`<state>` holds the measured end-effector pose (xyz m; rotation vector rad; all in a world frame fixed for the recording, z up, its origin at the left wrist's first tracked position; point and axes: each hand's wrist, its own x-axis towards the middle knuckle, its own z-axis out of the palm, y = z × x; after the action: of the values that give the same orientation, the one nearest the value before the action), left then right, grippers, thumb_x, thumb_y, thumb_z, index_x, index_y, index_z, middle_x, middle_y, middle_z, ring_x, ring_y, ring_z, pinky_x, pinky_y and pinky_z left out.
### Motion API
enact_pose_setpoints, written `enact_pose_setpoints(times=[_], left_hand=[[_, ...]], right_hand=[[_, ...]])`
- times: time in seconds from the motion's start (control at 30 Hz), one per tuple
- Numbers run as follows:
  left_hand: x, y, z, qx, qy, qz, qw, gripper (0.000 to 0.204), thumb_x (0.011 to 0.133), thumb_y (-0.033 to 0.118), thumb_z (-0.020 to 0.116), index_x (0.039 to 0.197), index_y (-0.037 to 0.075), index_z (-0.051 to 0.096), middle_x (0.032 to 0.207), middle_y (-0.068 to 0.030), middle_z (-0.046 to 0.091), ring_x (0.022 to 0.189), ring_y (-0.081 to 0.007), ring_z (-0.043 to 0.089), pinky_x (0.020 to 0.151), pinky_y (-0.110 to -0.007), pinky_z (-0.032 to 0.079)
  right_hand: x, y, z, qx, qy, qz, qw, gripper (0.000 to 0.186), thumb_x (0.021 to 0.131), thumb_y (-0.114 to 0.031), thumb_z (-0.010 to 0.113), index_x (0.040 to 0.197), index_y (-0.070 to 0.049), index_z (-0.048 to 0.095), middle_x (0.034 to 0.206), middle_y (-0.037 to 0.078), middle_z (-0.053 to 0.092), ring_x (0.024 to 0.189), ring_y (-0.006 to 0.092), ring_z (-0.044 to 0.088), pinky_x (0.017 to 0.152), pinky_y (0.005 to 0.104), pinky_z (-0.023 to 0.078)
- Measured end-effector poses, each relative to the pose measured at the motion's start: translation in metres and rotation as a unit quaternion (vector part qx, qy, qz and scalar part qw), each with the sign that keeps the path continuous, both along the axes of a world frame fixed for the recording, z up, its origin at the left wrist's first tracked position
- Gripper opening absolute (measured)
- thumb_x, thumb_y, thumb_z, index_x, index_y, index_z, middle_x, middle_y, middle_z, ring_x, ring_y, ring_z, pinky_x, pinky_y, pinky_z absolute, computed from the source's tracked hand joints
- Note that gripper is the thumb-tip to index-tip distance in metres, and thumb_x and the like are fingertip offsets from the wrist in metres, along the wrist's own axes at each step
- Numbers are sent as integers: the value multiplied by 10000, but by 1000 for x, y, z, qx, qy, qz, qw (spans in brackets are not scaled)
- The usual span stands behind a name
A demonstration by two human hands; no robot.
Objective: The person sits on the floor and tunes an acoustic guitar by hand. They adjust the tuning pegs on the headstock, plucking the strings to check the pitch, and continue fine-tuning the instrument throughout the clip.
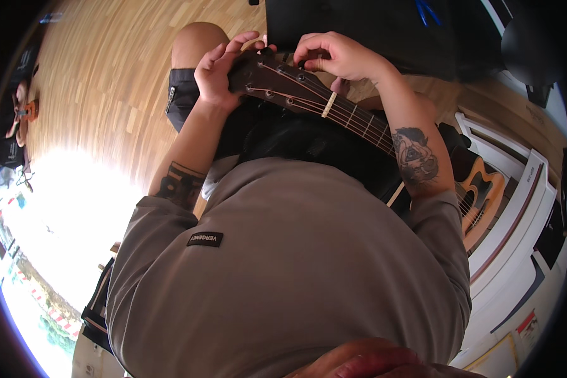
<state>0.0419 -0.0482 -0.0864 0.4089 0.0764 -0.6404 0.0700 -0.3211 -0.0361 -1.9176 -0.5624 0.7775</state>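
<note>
Dark brown wooden guitar headstock [274, 83] lies between the two hands, with the neck passing just below the right one. The left hand [215, 79] rests around the headstock's end, some fingers loosely extended; its fingertips are partly hidden, so I cannot tell whether they hold anything. The right hand [341, 55] pinches a small black tuning knob [302, 64] at the headstock's upper edge. Stringing looks largely done: thin metal strings [359, 126] cross the pale cream nut [329, 105] near the right hand and reach silvery tuning posts [269, 93] between the hands. How tight each string is, and which knobs are left to turn, cannot be seen.
</note>
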Motion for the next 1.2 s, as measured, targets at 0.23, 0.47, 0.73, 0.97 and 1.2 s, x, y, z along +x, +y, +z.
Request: enact_pose_setpoints(times=[0.23,0.47,0.73,0.97,1.2], left_hand=[[-1,0,-4,17,7,15,1000,623,962,465,437,1376,10,535,1220,-170,569,1330,-398,511,1100,-523,453],[0,-1,5,48,13,20,999,618,965,457,418,1379,14,536,1260,-175,581,1313,-384,529,1101,-488,448],[-3,-1,-5,1,-14,28,999,629,946,497,450,1364,37,545,1218,-148,565,1315,-385,516,1122,-512,432],[-2,-3,7,44,2,25,999,603,945,456,489,1369,30,539,1213,-152,570,1313,-379,517,1121,-498,429],[-2,-4,9,28,-5,25,999,607,934,455,484,1360,26,537,1213,-159,548,1304,-378,509,1099,-509,443]], right_hand=[[-1,-1,-5,45,41,-20,998,119,958,-52,695,1072,-23,710,951,40,725,893,101,657,813,280,520],[-1,4,6,-13,92,-17,996,200,1004,-212,663,1082,-29,690,860,42,705,633,121,647,542,266,524],[1,7,2,18,160,-5,987,255,1037,-300,641,1019,-51,696,765,-22,639,673,51,534,623,262,436],[-1,30,11,-102,121,-46,986,471,1053,-439,548,1177,-13,706,954,108,738,722,201,727,536,328,553],[-4,27,20,-256,122,-59,957,664,972,-538,547,1053,99,717,874,236,738,589,328,736,518,362,581]])
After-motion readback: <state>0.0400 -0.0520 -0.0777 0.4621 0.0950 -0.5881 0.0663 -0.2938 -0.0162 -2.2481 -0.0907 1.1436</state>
